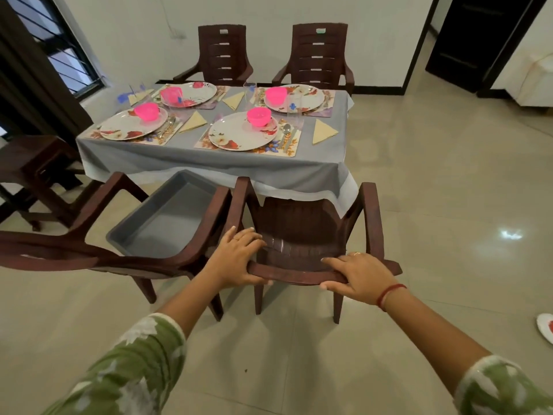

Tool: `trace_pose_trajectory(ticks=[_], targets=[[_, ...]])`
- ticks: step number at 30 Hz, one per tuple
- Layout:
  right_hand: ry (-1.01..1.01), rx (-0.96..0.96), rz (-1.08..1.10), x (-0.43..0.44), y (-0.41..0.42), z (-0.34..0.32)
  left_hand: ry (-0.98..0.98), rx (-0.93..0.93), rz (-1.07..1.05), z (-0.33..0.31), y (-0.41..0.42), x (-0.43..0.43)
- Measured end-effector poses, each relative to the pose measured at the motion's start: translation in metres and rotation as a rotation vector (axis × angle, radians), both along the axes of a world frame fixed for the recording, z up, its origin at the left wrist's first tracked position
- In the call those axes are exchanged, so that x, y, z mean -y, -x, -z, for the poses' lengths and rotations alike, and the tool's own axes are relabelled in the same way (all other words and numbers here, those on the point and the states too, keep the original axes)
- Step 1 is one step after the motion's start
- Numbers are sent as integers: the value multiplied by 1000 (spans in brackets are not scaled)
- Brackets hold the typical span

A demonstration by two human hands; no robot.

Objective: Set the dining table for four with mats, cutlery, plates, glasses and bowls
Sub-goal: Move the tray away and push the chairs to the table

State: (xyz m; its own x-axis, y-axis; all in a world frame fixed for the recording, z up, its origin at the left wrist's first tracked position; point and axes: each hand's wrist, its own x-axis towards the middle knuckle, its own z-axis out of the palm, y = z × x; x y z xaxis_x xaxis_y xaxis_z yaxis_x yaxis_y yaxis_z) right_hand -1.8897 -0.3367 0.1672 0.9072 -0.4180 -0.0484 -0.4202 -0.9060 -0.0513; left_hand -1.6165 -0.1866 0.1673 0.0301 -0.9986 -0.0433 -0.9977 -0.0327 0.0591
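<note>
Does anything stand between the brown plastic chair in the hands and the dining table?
Nothing visible does. The brown plastic chair, gripped by the left hand and right hand, faces the grey-clothed dining table directly. A second brown chair carrying a grey plastic tub stands close on its left, not in front.

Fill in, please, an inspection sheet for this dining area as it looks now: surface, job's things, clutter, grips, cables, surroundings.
Surface: table covered by a grey cloth.
Job's things: four mats, each with a plate and a pink bowl on the plate; cutlery beside the plates; clear glasses, count unclear; folded napkins.
Clutter: grey tub on the left chair; stray plate, partly in view at the right edge.
Grips: left grip and right grip both hold the top rail of the chair.
Cables: nothing seen.
Surroundings: two far chairs, window, stool, tiled floor.
</note>
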Motion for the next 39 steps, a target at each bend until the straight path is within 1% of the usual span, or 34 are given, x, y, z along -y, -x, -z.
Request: trace_pose_trajectory(ticks=[6, 13, 18, 19, 21, 23, 25, 27, 28, 29, 31, 32, 33, 34, 35, 37, 38, 39], targets=[[7, 12, 32, -10, -7, 5, 69, -14, 9, 3, -14, 0], [-12, -5, 53, -24, -16, 2, 23, -28, 3, 1, -24, -9], [-50, 20, 58, -26, -19, 3, 58, -61, 5, 3, -28, -9], [-64, 41, 65, -28, -22, 1, 84, -69, 8, 2, -32, -12], [-164, 102, 79, -23, -21, -1, 137, -163, -30, 1, -28, -9], [-285, 257, 101, -14, -17, -3, 221, -225, -93, -3, -21, -1], [-305, 425, 120, -9, -15, -10, 316, -254, -154, -11, -14, 2], [-323, 560, 154, 29, -2, -12, 385, -275, -234, -19, 4, 32], [-302, 613, 179, 32, 1, -14, 409, -275, -259, -25, 8, 35], [-317, 659, 186, 65, 13, -13, 432, -255, -304, -28, 24, 63], [-294, 693, 218, 90, 18, -13, 459, -255, -373, -34, 35, 85], [-294, 686, 194, 129, 30, -12, 486, -233, -443, -33, 57, 116], [-282, 670, 171, 149, 35, -13, 502, -256, -515, -29, 67, 132], [-255, 666, 173, 152, 36, -10, 493, -272, -543, -28, 73, 135], [-274, 648, 150, 188, 47, -13, 482, -260, -596, -26, 92, 165], [-253, 632, 120, 210, 49, -11, 451, -312, -650, -23, 107, 182], [-264, 606, 75, 244, 49, -17, 443, -304, -688, -26, 118, 204], [-285, 582, 56, 260, 53, -18, 440, -318, -724, -24, 127, 214]])
